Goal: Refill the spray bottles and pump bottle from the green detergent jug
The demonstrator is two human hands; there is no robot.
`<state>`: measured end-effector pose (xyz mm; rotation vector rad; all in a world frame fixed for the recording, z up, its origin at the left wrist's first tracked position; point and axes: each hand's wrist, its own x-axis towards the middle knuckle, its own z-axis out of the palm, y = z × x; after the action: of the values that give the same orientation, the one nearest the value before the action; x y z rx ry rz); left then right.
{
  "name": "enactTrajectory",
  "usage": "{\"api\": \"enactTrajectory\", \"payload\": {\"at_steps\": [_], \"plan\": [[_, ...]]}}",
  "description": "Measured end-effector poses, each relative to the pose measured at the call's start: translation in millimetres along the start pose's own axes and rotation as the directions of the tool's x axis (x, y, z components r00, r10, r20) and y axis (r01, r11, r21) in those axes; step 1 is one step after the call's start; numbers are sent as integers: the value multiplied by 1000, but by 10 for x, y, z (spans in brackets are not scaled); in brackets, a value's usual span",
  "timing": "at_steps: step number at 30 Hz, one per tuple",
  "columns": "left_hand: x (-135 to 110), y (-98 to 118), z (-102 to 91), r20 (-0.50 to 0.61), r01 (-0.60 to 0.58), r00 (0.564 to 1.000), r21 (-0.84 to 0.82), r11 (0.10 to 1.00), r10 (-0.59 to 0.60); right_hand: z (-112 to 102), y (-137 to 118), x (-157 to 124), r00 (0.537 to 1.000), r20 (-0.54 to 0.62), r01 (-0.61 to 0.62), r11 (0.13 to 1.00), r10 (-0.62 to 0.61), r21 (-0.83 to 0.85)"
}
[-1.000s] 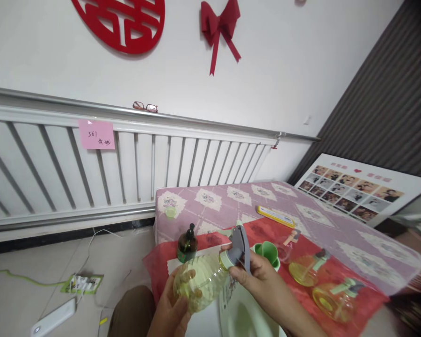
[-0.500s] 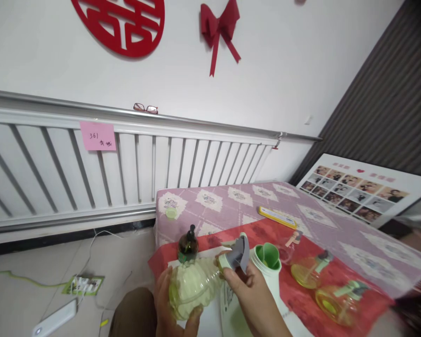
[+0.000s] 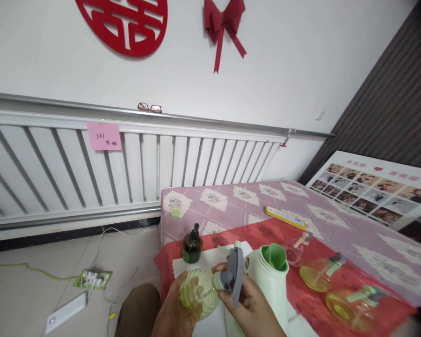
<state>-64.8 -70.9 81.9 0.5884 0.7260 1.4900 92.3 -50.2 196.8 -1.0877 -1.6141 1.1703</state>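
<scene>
A ribbed, clear yellow-green spray bottle [image 3: 210,299] lies tilted between my two hands. My left hand [image 3: 171,313] is wrapped round its rounded body near the base. My right hand [image 3: 252,304] grips the neck end by the pale collar under the grey spray head [image 3: 235,276]. I cannot tell whether the collar is tight on the neck. Just behind my right hand stands a big pale green jug [image 3: 268,281], with a green cup-like piece [image 3: 278,256] in its mouth. A dark pump bottle [image 3: 192,247] stands beyond my left hand.
Two yellow spray bottles [image 3: 314,277] and a clear one [image 3: 294,252] are on the red cloth [image 3: 263,234] to the right. A yellow-edged case [image 3: 285,217] and a small green lid [image 3: 176,211] lie farther back. A power strip [image 3: 93,279] is on the floor.
The view has shifted slightly, so the surroundings sit farther right. The spray bottle has turned in my hands, its spray head now more upright. Both hands keep their hold.
</scene>
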Motion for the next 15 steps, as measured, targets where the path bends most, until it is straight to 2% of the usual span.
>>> {"api": "enactTrajectory", "payload": {"at_steps": [1,3,5,7,8,10,12,15], "plan": [[-25,3,-8,43,90,995,-28,996,-89,-7,-3,3,1000,4,-11,1000,11,5],[-85,-11,-48,139,281,954,-104,954,-266,-24,-13,16,999,-18,-46,999,46,21],[-137,-51,-97,195,360,926,-197,912,-324,-39,-16,32,994,-73,-81,996,84,48],[-170,-98,-118,146,237,967,-209,949,-209,-44,-10,44,985,-132,-101,991,112,86],[-180,-117,-113,102,135,988,-159,978,-120,-40,-5,47,980,-154,-108,988,125,109],[-197,-137,-76,11,-56,998,7,998,56,-15,2,49,971,-189,-119,980,148,158],[-218,-134,-36,-66,-198,974,209,958,216,33,7,45,961,-220,-121,972,165,200],[-248,-128,-52,-134,-364,878,439,821,461,138,24,38,953,-248,-105,959,172,263]]}}
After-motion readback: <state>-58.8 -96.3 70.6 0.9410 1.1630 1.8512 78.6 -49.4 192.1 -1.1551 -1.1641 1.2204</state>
